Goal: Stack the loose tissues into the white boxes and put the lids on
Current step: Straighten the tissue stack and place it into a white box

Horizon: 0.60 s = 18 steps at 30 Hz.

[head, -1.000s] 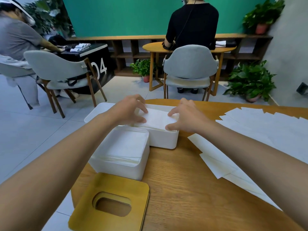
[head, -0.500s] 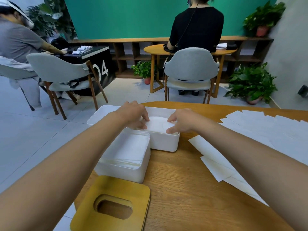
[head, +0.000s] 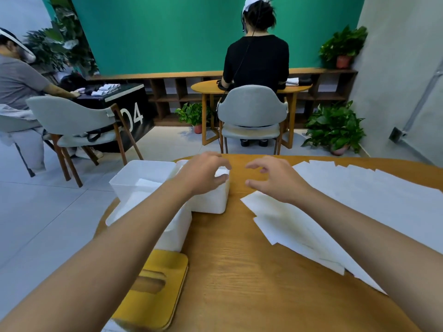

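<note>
**Status.** L hand (head: 206, 174) hovers over the far box (head: 211, 202), fingers loosely curled, nothing held. R hand (head: 275, 182) hovers above the table (head: 239, 271), just at 3 o'clock of that box, with thumb and fingers part-curled, narrow gap, empty. Far box contents are hidden by the L hand. The near box (head: 177, 233) is largely covered by the L forearm; sheets are visible in it.

**Key relation.** Loose tissues (head: 359, 202) are fanned from 3 to 5 o'clock of the R hand, nearest sheet under its wrist. Long axes run approx. 10-to-4 o'clock. The R hand is nearer, so the next pickup is judged to be its job.

**Lid.** 1 yellow lid (head: 155, 283) lies at 7 o'clock, not yet fitted.
</note>
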Each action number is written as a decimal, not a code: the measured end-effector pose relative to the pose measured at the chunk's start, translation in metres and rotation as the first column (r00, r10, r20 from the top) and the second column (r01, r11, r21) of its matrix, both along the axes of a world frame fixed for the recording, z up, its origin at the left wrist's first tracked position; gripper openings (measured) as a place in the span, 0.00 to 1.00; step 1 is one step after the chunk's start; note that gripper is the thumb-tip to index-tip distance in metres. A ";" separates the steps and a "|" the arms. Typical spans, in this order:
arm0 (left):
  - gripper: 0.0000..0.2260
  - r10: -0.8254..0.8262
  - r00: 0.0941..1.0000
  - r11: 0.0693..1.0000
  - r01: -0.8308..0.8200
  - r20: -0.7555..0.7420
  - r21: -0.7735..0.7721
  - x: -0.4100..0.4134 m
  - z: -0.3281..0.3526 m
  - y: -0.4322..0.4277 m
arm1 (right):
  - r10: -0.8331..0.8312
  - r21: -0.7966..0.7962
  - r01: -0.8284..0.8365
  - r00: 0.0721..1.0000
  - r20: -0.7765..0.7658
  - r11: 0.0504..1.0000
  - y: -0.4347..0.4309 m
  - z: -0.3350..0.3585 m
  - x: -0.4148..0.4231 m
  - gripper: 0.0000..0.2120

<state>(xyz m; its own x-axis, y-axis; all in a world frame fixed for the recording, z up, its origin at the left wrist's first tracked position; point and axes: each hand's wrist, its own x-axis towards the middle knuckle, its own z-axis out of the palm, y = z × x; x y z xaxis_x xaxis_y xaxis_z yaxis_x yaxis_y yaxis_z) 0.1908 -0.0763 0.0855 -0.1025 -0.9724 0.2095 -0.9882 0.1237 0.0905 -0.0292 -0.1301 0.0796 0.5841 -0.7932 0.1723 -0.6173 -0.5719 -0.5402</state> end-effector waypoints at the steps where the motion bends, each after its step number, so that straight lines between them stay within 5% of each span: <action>1: 0.14 -0.024 0.999 1.000 0.024 -0.022 -0.009 -0.014 -0.005 -0.001 | -0.002 0.007 0.002 1.000 0.008 1.000 0.002 -0.002 -0.012 0.22; 12: 0.23 -0.091 0.959 0.977 0.139 -0.267 0.164 -0.110 -0.077 -0.025 | -0.057 0.074 0.055 0.998 0.023 0.996 0.000 -0.063 -0.114 0.17; 18: 0.29 -0.145 0.906 0.978 0.191 -0.398 0.079 -0.132 -0.115 -0.028 | -0.059 0.011 0.059 0.997 0.047 0.998 -0.007 -0.098 -0.138 0.19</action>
<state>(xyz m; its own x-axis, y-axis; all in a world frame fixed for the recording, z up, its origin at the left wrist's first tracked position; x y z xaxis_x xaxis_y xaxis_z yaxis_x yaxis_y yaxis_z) 0.0591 -0.1041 -0.0292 -0.1998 -0.9675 0.1552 -0.8375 0.2509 0.4854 -0.1668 -0.1372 -0.0184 0.5278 -0.8277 0.1909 -0.6232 -0.5300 -0.5751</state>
